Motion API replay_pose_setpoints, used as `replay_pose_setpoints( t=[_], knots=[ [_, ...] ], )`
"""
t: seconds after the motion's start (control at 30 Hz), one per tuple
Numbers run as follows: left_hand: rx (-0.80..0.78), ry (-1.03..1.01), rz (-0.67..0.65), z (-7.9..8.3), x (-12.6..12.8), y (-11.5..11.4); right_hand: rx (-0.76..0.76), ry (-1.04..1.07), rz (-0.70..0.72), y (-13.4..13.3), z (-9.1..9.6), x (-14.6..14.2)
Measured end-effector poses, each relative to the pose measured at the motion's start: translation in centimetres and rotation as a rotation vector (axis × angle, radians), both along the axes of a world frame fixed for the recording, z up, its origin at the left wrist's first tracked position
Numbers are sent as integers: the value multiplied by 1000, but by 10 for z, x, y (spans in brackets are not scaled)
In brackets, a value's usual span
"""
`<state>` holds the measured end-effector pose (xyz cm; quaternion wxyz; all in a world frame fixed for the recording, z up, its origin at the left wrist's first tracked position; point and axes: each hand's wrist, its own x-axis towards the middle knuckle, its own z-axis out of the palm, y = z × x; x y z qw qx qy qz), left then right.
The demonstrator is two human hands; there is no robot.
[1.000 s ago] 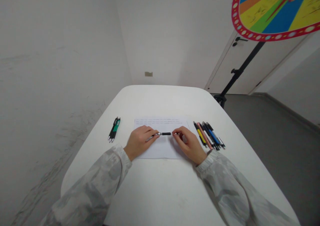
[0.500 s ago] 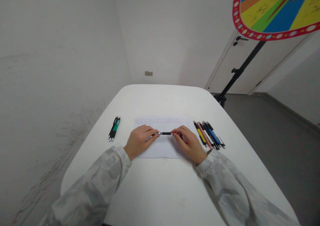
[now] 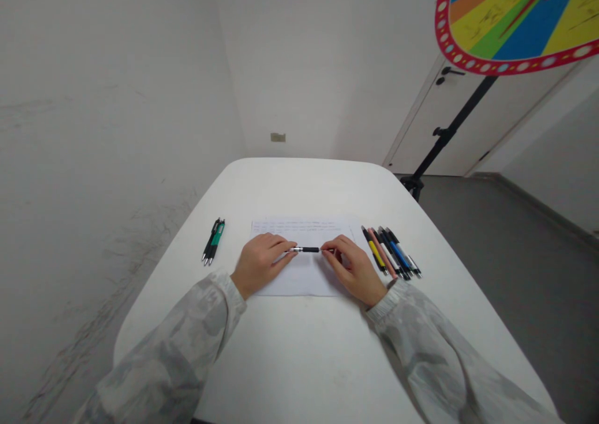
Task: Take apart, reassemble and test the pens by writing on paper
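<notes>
A pen (image 3: 309, 250) with a black grip lies level between my two hands, above a white sheet of paper (image 3: 304, 280) that bears rows of handwriting along its top. My left hand (image 3: 264, 261) pinches the pen's left end, its fingers closed around it. At the opposite end, the tip side, my right hand (image 3: 353, 266) has thumb and finger closed on the pen. Both ends are partly hidden by the fingertips.
On the white table (image 3: 299, 187), dark and green pens (image 3: 215, 243) lie to the left of the paper. Several mixed-colour pens (image 3: 388, 252) lie side by side at right. Beyond the table's right side stands a colourful wheel (image 3: 510, 24) on a black stand (image 3: 453, 127).
Almost nothing differs. Both hands hold the pen in the same place, and the view has shifted very slightly.
</notes>
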<state>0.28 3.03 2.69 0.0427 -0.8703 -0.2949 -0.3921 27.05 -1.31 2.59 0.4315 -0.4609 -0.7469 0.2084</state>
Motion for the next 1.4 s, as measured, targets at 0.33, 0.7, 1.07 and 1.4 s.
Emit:
replay_pose_setpoints(
  t=[0.33, 0.7, 1.07, 1.4],
  knots=[
    [65, 9, 35, 1, -3, 3, 15, -31, -49, 1, 0, 2],
    [46, 17, 16, 1, -2, 2, 41, -8, -35, 2, -4, 2],
    [64, 14, 20, 2, -1, 1, 49, 8, -29, 1, -3, 2],
    [67, 28, -12, 1, -1, 1, 44, -37, -15, -1, -2, 1]
  ],
)
